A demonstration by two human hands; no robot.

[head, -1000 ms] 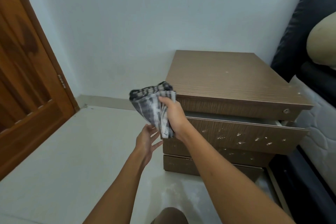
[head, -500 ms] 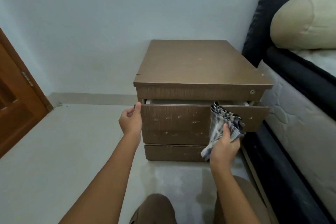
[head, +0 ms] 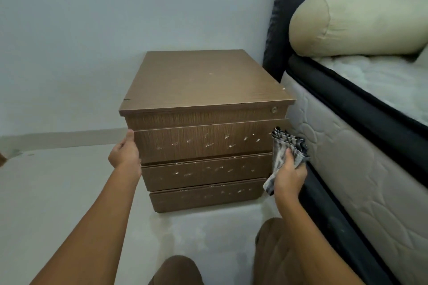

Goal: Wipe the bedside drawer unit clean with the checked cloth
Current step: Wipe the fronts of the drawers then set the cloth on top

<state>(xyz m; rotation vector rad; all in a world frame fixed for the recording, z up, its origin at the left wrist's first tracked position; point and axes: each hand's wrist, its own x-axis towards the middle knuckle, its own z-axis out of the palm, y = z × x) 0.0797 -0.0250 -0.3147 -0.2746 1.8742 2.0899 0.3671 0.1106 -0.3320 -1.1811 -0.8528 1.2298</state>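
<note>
Right fingers (head: 288,154) clutch the checked cloth (head: 289,141); left fingers (head: 130,137) grip the top drawer (head: 203,143) at its left edge. We're poised; next, wipe its speckled front.

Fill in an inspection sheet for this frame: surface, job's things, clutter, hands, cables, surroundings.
Surface: drawer unit, a few pale specks on its top.
Job's things: checked cloth bunched at the right edge of the top drawer; white specks across all three drawer fronts.
Clutter: nothing seen.
Hands: left hand grips the top drawer's left edge; right hand holds the checked cloth.
Cables: nothing seen.
Surroundings: mattress and bolster to the right, wall behind, pale floor.
</note>
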